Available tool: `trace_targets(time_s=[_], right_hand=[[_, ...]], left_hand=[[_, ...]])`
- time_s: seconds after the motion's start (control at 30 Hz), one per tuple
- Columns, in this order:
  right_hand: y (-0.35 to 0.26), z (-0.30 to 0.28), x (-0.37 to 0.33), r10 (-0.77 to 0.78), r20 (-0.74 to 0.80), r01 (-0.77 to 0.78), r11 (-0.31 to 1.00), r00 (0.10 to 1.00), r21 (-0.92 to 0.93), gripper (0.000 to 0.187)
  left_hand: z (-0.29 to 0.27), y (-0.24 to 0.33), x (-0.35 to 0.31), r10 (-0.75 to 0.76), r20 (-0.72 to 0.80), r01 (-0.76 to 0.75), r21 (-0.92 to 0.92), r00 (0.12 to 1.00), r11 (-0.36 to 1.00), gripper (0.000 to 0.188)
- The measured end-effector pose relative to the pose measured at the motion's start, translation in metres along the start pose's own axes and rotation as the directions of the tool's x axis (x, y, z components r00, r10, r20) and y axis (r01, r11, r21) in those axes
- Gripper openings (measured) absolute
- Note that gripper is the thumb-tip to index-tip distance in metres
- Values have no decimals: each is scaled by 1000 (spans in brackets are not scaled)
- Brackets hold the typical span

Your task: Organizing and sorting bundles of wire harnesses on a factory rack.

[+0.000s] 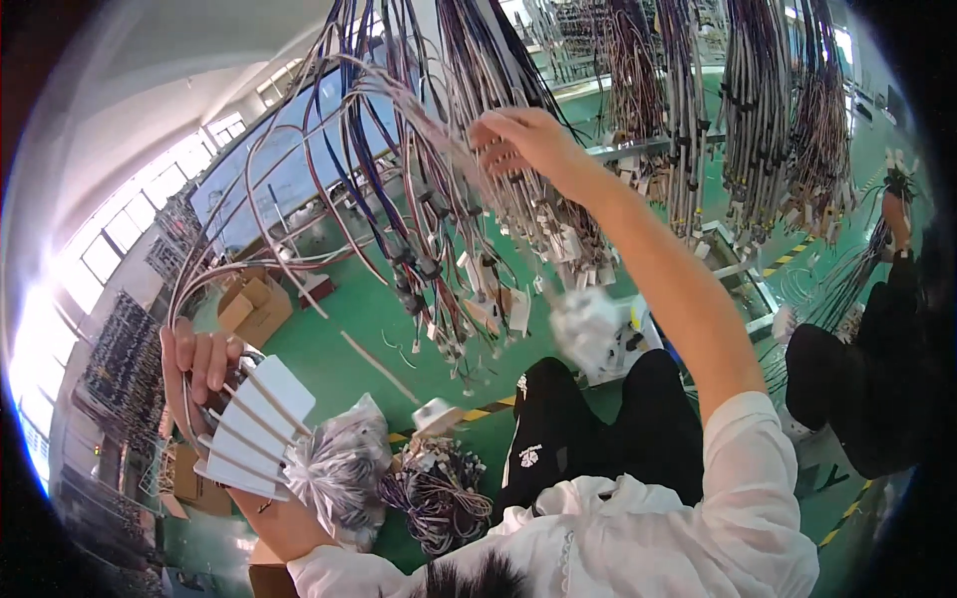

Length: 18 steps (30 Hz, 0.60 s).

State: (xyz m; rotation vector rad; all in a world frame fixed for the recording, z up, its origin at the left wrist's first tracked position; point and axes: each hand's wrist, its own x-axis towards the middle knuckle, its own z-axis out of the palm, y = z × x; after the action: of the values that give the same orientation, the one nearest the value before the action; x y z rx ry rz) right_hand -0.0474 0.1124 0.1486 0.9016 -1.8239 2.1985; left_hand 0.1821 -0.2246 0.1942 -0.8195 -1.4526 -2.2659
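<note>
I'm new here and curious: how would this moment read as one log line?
left hand: holds fan of white connector strips | right hand: raised into hanging wire harnesses | below: bagged wire bundles

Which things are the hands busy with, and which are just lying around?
Busy with:
- left hand holding white flat connectors on looping wires
- right hand reaching into hanging wire bundles

Lying around:
- cardboard box
- clear bag of parts
- wire pile on the green floor

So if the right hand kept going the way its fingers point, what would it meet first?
The right hand points left into the hanging wires; its fingers already seem among them, though depth is unclear.
</note>
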Motion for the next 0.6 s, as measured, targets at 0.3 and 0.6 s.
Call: trace_targets(time_s=[0.3, 0.6], right_hand=[[40, 53, 80, -156, -215, 66, 924, 964, -377, 107], [46, 46, 97, -115, -110, 58, 904, 987, -423, 114]], left_hand=[[-12, 3, -4, 46, 106, -48, 14, 993, 999, 34], [-48, 4, 15, 119, 119, -115, -39, 986, 993, 34]])
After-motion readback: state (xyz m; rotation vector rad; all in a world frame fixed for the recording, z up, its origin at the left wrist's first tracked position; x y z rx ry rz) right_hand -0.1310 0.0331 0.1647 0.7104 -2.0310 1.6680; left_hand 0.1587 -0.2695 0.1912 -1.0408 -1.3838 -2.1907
